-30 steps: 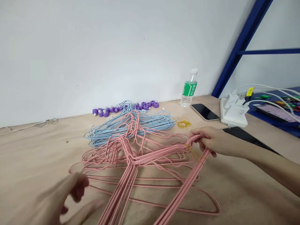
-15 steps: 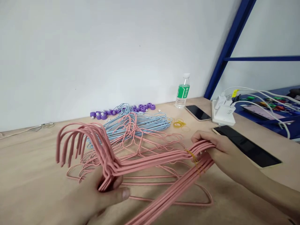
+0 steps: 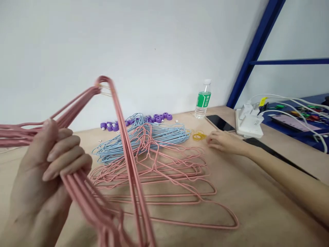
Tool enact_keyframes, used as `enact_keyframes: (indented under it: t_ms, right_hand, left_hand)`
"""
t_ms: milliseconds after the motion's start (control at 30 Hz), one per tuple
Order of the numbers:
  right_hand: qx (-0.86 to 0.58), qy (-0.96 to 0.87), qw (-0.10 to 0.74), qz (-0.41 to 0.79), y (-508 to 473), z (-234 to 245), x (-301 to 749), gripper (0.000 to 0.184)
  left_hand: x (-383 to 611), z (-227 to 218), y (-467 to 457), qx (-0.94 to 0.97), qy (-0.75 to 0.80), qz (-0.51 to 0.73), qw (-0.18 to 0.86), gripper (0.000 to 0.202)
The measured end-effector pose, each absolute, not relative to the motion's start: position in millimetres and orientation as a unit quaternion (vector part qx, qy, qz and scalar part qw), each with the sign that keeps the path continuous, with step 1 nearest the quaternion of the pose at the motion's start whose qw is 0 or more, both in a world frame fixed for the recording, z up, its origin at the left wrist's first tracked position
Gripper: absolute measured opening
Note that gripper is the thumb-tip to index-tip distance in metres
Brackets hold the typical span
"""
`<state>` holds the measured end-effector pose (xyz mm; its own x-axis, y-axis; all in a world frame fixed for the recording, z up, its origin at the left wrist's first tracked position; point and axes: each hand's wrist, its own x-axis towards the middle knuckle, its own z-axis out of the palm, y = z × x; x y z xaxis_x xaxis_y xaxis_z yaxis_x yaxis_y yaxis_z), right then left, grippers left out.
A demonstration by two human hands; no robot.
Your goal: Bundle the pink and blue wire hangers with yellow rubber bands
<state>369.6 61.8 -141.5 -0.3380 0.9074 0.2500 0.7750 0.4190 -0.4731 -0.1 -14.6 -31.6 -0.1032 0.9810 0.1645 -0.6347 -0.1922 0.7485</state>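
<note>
My left hand [image 3: 48, 161] is raised at the left and shut on a bundle of pink coated wire hangers [image 3: 121, 137], which rises to a tight bend near the top and runs down past the bottom edge. A thin rubber band seems to circle the bundle near that bend. My right hand [image 3: 223, 142] lies open on the table, holding nothing, just right of a small heap of yellow rubber bands [image 3: 199, 136]. Below the raised bundle, a loose pile of pink wire hangers [image 3: 164, 195] overlaps a pile of light blue wire hangers [image 3: 164, 135].
Purple caps [image 3: 159, 118] line the wall behind the hangers. To the right stand a water bottle [image 3: 203, 103], a phone [image 3: 219, 122] and a white power strip [image 3: 248, 122] with cables. A dark phone [image 3: 267, 147] lies under my right forearm. A blue metal frame [image 3: 257, 51] rises behind.
My left hand has lifted the pink bundle higher and turned it upright. My right hand has let go of it and moved to the far side, next to the rubber bands.
</note>
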Motion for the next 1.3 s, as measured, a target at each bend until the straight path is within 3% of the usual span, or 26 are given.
enact_keyframes:
  t_ms: [100,333,500,600,733,800,933,1067,1200,1300]
  right_hand:
    - [-0.520,-0.805,0.249,0.137,55.5,-156.0,365.5,0.027]
    - [-0.522,-0.720,0.386,0.244,45.4,-149.7,341.3,0.038]
    - [-0.465,-0.539,0.487,0.506,27.5,-130.2,309.9,0.034]
    - [-0.437,-0.462,0.488,0.598,16.4,-118.8,292.4,0.032]
    - [-0.387,-0.428,0.464,0.672,9.8,-110.6,274.3,0.054]
    - [-0.359,-0.428,0.475,0.680,11.1,-112.0,267.9,0.062]
    - [-0.278,-0.456,0.523,0.665,14.9,-123.9,255.5,0.062]
    - [-0.236,-0.580,0.565,0.537,9.2,-129.3,238.1,0.064]
    - [-0.279,-0.710,0.522,0.382,4.9,-119.4,228.0,0.060]
    - [-0.290,-0.728,0.481,0.393,7.9,-113.4,228.0,0.057]
  left_hand:
    - [20.3,-23.0,-7.8,0.270,0.171,0.750,0.580,0.045]
    - [49.1,-11.3,3.2,0.215,0.104,0.797,0.554,0.046]
    - [60.7,-17.2,9.2,0.165,0.152,0.788,0.574,0.046]
    - [63.6,-24.6,14.9,0.168,0.164,0.781,0.579,0.047]
    - [62.5,-33.4,22.8,0.184,0.188,0.780,0.568,0.050]
    - [59.8,-35.9,26.4,0.185,0.199,0.782,0.561,0.051]
    - [54.6,-40.4,32.3,0.214,0.227,0.775,0.550,0.054]
    - [55.1,-45.1,34.5,0.250,0.248,0.771,0.531,0.055]
    - [55.8,-43.4,29.4,0.227,0.249,0.774,0.537,0.052]
    - [55.1,-40.3,23.2,0.248,0.231,0.765,0.548,0.048]
